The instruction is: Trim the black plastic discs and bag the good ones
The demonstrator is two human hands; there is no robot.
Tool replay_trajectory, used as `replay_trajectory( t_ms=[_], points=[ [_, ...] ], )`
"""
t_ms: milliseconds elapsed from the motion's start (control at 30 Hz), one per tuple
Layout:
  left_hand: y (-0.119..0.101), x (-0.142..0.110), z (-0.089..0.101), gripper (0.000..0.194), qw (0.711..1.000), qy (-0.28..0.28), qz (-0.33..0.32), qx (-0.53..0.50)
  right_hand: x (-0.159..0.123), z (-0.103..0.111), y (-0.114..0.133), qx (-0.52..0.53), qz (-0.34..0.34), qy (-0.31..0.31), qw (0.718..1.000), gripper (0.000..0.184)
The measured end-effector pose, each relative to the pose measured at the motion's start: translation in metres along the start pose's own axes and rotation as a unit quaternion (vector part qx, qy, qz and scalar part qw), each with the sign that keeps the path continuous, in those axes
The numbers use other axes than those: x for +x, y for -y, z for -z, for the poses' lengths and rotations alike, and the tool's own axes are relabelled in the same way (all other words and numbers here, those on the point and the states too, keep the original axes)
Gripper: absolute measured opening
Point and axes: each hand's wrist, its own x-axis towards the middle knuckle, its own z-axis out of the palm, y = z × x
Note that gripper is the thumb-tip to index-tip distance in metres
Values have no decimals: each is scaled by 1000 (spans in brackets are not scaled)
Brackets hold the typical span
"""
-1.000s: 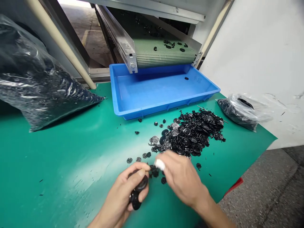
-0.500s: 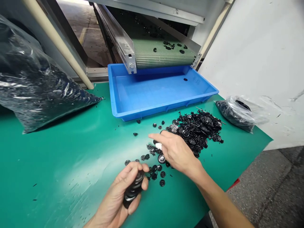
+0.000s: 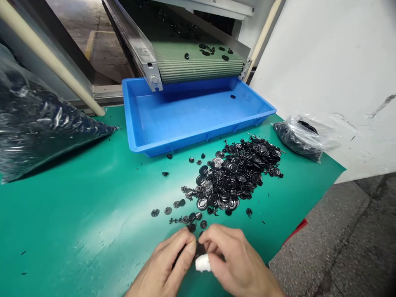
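Observation:
At the near edge of the view, my left hand (image 3: 168,264) is closed around black round discs; its own fingers mostly hide them. My right hand (image 3: 238,260) meets it fingertip to fingertip, with a dark disc (image 3: 200,248) pinched between the two. A white wrapping (image 3: 203,262) covers a digit of my right hand. Just beyond lies a heap of black round discs and thin sprue bits (image 3: 241,169) on the green table top (image 3: 77,214). Several small round pieces (image 3: 168,210) are scattered at the heap's left side, close to my fingertips.
A blue tray (image 3: 185,145) stands behind the heap, with one dark piece inside. Above it ends a green conveyor belt (image 3: 201,70) carrying black parts. A large filled plastic bag (image 3: 46,132) is at left, a smaller bag (image 3: 298,142) at right by the white wall (image 3: 340,74).
My right hand has come back from the heap, toward me, to meet my left hand. The held stack of discs, plainly seen before, is now mostly covered. The view has shifted slightly.

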Motion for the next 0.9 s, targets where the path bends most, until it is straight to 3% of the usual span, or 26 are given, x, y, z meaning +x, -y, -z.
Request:
replay_trajectory(
  t_ms=[67, 133, 333, 433, 533, 633, 767, 900],
  points=[
    [0, 0, 1, 34, 1000, 6, 2, 28, -2, 6, 2, -8, 33, 28, 999, 32],
    [-1, 0, 1, 37, 999, 17, 24, 15, -3, 4, 0, 4, 56, 12, 998, 28],
    [-6, 2, -7, 41, 987, 16, 92, -134, -3, -15, -10, 26, 10, -36, 999, 25],
    [-6, 4, -6, 40, 957, 22, 143, -250, 9, 0, -9, -80, 35, -80, 993, 25],
    [-3, 8, -2, 39, 922, 41, 166, -347, 32, 18, -9, -242, 41, -171, 954, 29],
    [3, 10, 0, 35, 893, 50, 157, -419, 53, 26, -11, -337, 23, -168, 926, 26],
    [6, 12, 1, 31, 855, 13, 165, -491, 57, 25, -12, -340, 18, -162, 926, 28],
    [2, 13, -1, 36, 861, 5, 154, -484, 35, 28, -5, -325, 46, -165, 930, 30]
  ],
)
